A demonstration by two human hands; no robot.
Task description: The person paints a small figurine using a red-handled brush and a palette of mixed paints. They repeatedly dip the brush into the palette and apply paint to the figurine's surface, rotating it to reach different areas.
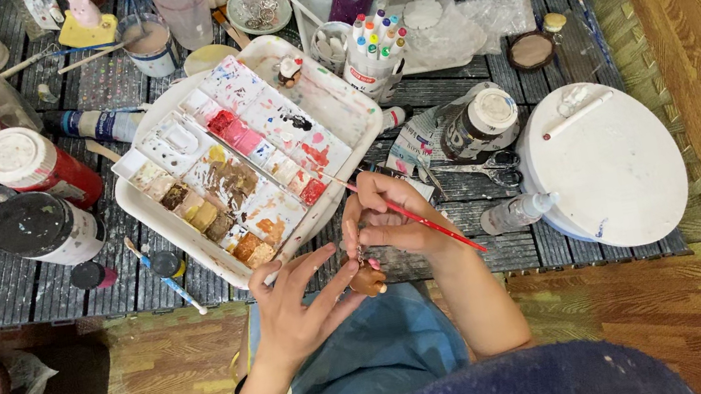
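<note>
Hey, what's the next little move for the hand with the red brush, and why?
Probably dip the brush tip into a well of the paint palette. The right hand holds the red paintbrush with its tip over the palette's near edge, by the red wells, while the left hand steadies the small brown figurine just below. Whether the bristles carry paint can't be told.

Bright, even light, soft shadows; edges perhaps slightly bowed.
</note>
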